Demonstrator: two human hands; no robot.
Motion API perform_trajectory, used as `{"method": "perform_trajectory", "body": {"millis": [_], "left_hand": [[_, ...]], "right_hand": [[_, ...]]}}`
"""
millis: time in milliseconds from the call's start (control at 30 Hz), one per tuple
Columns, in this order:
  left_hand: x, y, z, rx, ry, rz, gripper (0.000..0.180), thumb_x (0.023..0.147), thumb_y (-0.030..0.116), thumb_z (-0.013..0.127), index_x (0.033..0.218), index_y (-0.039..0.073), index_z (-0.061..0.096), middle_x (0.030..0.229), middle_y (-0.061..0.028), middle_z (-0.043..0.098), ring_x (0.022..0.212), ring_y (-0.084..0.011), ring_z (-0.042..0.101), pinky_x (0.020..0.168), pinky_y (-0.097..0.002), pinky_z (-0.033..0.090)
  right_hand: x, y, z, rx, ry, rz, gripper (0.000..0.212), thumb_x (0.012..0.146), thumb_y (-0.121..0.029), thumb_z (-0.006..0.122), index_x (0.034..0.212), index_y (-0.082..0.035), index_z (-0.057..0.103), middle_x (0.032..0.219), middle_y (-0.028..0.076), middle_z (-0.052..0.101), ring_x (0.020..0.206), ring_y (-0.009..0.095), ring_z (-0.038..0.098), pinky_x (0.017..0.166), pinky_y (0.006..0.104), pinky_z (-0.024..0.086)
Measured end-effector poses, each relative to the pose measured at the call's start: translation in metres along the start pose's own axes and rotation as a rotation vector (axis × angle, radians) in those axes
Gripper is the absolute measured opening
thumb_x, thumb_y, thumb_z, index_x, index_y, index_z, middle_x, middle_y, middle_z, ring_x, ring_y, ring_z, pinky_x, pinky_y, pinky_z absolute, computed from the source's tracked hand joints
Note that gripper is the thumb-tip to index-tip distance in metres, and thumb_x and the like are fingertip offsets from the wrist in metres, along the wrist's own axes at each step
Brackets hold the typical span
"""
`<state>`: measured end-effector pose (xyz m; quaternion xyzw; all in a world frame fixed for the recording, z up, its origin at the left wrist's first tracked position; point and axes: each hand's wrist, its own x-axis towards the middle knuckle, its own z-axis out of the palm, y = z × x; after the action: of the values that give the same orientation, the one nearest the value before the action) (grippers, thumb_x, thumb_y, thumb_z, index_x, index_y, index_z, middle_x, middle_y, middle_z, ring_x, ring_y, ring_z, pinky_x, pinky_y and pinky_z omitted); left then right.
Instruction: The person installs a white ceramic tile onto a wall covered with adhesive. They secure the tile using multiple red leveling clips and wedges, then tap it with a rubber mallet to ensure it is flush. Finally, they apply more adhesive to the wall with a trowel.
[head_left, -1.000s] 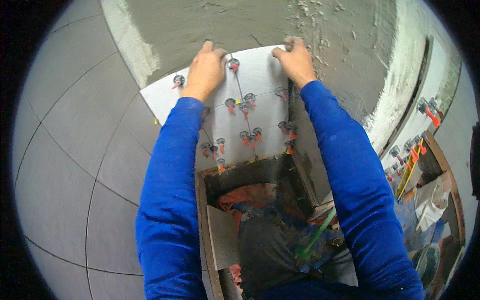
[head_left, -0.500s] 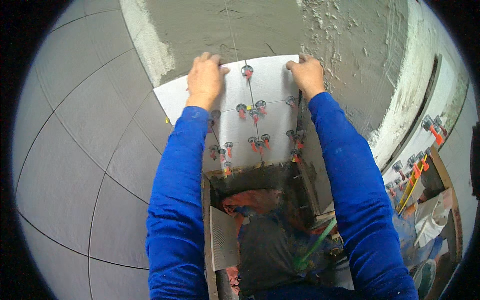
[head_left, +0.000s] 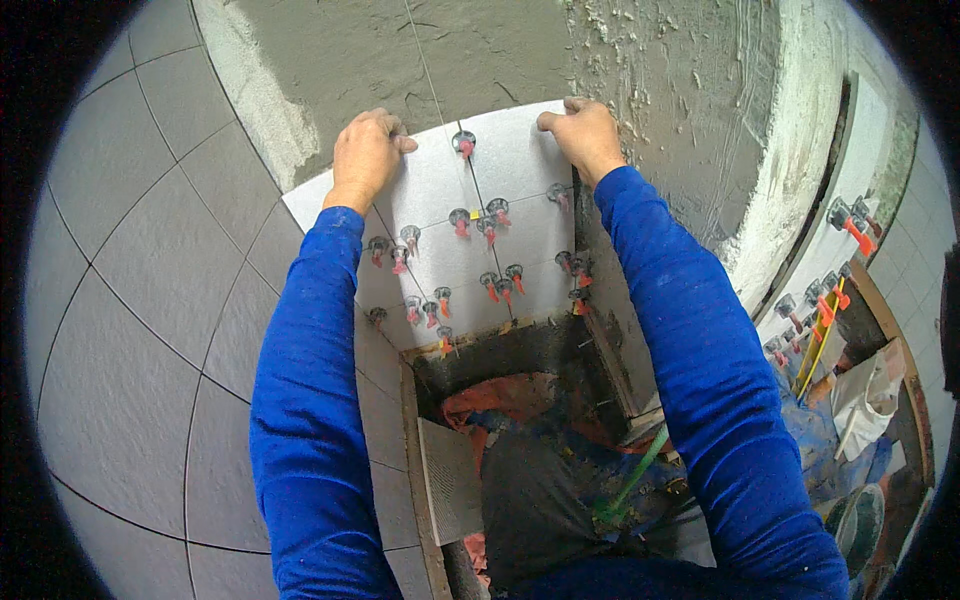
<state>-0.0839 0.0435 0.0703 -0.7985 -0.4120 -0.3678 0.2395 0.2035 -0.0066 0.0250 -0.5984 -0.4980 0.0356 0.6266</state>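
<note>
My left hand (head_left: pixel 368 158) grips the upper edge of a white tile (head_left: pixel 425 180) on the left, fingers bent over the edge and thumb at its face. My right hand (head_left: pixel 588 138) pinches the top right corner of the neighbouring white tile (head_left: pixel 525 165), its thumb on the face and fingers behind. A leveling clip with a round dark base and red knob (head_left: pixel 464 146) sits on the seam between these tiles near the top. Several more such clips (head_left: pixel 487 228) mark the tile joints below. What the fingertips touch behind the tiles is hidden.
Grey mortar (head_left: pixel 430 70) covers the wall beyond the tiles, with a thin string (head_left: pixel 418 45) across it. Large grey tiles (head_left: pixel 130 290) lie at left. Below is a dark recess with red cloth (head_left: pixel 500 398). At right are a yellow rule (head_left: pixel 815 355) and a white bag (head_left: pixel 865 395).
The view has shifted, so the tiles sit slightly further left. My left forearm has moved left, uncovering more clips. Both hands keep hold of the tiles' upper edge.
</note>
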Motion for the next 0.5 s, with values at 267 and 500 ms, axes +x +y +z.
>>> {"method": "perform_trajectory", "body": {"millis": [267, 500], "left_hand": [[0.007, -0.004, 0.006, -0.065, -0.035, -0.065, 0.025, 0.074, 0.022, 0.086, 0.085, 0.003, 0.074, 0.096, -0.0148, 0.073, 0.096, -0.0370, 0.069, 0.084, -0.0467, 0.052], [0.005, 0.000, 0.000, 0.024, -0.020, 0.016, 0.022, 0.078, 0.023, 0.083, 0.090, 0.007, 0.075, 0.095, -0.0136, 0.073, 0.094, -0.0367, 0.070, 0.082, -0.0455, 0.053]], "right_hand": [[-0.001, -0.007, -0.006, -0.076, -0.056, -0.035, 0.055, 0.070, -0.033, 0.078, 0.106, 0.007, 0.073, 0.104, 0.031, 0.072, 0.102, 0.043, 0.072, 0.094, 0.0449, 0.055], [-0.002, 0.006, -0.001, -0.033, -0.066, -0.089, 0.053, 0.070, -0.033, 0.078, 0.103, 0.008, 0.073, 0.102, 0.031, 0.073, 0.099, 0.045, 0.072, 0.093, 0.0463, 0.055]]}}
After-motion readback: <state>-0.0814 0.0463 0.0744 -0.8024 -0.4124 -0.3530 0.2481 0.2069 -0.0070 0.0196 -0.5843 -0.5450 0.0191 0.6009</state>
